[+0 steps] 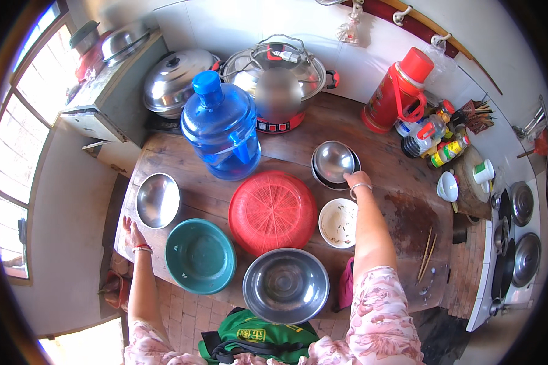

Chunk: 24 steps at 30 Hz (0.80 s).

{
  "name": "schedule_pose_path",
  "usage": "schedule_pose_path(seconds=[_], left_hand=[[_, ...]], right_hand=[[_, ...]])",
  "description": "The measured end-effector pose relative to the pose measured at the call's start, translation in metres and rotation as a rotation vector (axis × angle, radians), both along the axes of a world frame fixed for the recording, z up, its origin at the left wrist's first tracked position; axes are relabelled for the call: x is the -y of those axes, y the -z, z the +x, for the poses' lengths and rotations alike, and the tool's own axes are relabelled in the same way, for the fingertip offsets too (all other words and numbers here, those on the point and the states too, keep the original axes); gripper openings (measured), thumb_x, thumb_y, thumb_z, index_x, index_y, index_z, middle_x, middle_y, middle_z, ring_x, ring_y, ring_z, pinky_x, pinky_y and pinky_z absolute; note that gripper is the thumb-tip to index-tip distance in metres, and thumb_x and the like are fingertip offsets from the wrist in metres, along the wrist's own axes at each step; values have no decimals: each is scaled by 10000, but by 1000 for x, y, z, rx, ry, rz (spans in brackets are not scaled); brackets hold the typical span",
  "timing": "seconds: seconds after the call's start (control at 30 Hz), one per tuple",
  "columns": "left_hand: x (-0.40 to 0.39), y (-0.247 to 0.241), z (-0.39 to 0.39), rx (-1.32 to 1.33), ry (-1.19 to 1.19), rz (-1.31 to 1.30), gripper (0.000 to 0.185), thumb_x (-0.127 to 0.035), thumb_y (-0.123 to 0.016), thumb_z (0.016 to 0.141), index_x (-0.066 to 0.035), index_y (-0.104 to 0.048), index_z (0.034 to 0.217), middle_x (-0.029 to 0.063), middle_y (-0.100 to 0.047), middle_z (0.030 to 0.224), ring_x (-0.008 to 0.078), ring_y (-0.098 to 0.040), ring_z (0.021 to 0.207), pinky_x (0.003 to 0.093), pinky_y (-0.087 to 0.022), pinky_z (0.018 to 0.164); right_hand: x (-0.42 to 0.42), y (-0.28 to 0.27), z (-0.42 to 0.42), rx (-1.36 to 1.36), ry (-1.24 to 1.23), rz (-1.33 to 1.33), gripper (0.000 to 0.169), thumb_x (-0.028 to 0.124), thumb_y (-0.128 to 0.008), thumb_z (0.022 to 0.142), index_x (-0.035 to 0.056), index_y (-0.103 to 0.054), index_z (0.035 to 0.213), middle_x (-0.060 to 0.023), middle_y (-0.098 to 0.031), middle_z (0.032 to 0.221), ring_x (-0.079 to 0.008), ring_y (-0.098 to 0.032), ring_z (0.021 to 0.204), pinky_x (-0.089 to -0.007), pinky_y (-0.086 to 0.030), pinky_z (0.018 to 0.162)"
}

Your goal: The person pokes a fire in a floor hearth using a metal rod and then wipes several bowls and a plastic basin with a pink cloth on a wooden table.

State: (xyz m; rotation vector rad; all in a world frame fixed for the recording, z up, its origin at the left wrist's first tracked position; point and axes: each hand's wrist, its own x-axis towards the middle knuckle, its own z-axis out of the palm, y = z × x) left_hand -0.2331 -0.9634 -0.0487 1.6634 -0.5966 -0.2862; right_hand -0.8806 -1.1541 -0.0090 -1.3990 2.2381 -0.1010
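My right hand (pixel 358 179) grips the rim of a small stainless steel bowl (pixel 334 160), which sits in or over a slightly larger metal bowl (pixel 318 178). Just below that hand is a white bowl (pixel 338 223) with dark specks inside, partly covered by my forearm. My left hand (pixel 133 233) holds nothing, its fingers apart at the table's left edge. Nearest to it is a shiny steel bowl (pixel 158 200). Before me stand a green plastic basin (pixel 200 256), an upside-down red plastic strainer basket (pixel 272 212) and a large steel basin (pixel 286 285) at the front edge.
A blue water jug (pixel 221 132), a steamer pot (pixel 180 80), a lidded electric pan (pixel 317 75) and a red thermos (pixel 390 98) stand behind on the wooden table (pixel 292 137). Condiment bottles (pixel 445 153) and a chopping board (pixel 470 178) are at right. Chopsticks (pixel 425 255) lie near a wet patch.
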Motion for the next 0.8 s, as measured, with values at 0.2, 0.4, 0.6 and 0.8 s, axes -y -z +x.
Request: schedule_pose_path(seconds=[0.2,0.4,0.6,0.8], left_hand=[[20,-71,-66,130,130,-111,377,-10,-406,800,-61,-408,1174,109,-442,1179,212,-418,1091,311,-305,940],[45,-95,-162,-58,699,-79,312,-43,-416,806,-30,-470,1114,78,-487,1110,177,-435,1045,285,-323,899],[24,-147,-293,-413,1248,21,475,-216,-456,837,-44,-297,1251,103,-333,1265,215,-318,1163,323,-264,946],[-18,-144,-320,-744,1481,163,521,-253,-411,841,-63,-219,1286,85,-362,1224,171,-376,1096,280,-323,882]], right_hand=[[-4,18,-4,27,40,-234,360,293,-418,730,-14,-599,782,-229,-552,856,-362,-521,852,-407,-404,761],[-45,-2,-43,248,41,-596,342,277,-402,736,-20,-556,665,-247,-525,695,-398,-515,692,-438,-386,603],[-143,-76,34,387,-164,-625,298,268,-441,756,9,-527,635,-209,-510,611,-356,-521,602,-403,-386,531],[-254,-104,91,229,-206,-513,270,259,-436,730,25,-545,651,-188,-522,688,-354,-517,657,-424,-409,594]])
